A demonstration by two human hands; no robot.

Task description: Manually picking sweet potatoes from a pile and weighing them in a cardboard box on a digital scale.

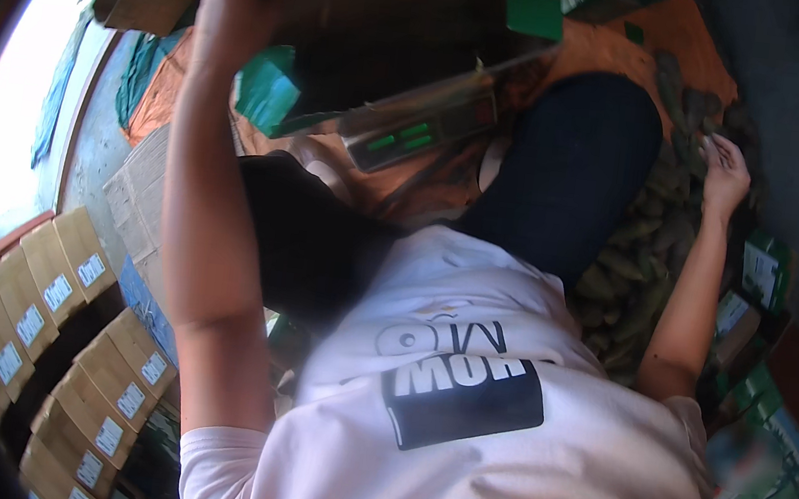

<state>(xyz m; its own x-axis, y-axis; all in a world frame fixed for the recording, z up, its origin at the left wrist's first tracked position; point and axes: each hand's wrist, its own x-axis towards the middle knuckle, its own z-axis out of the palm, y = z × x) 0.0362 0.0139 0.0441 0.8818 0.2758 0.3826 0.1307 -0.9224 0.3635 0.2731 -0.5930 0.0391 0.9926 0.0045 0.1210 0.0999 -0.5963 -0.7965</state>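
Note:
My left hand (240,10) is raised at the left end of a large cardboard box (395,27), its fingers bent over the rim and partly lost in shadow. The box stands open and dark inside, with green patches at its corners. Just below its near side sits a digital scale (412,138) with glowing green digits. Far to the right, my right hand (725,173) reaches to a heap of greenish-brown, elongated pieces (642,238), perhaps produce. Its fingers are drawn together on one piece at the heap's upper part. The exact kind of the pieces is too dim to tell.
Orange sheeting (609,52) covers the floor under the box and heap. Stacked brown cartons (107,394) with white labels stand at the lower left, near a bright window (27,99). Green and white packages (764,271) lie beyond my right forearm. My bent knee (590,133) rises beside the heap.

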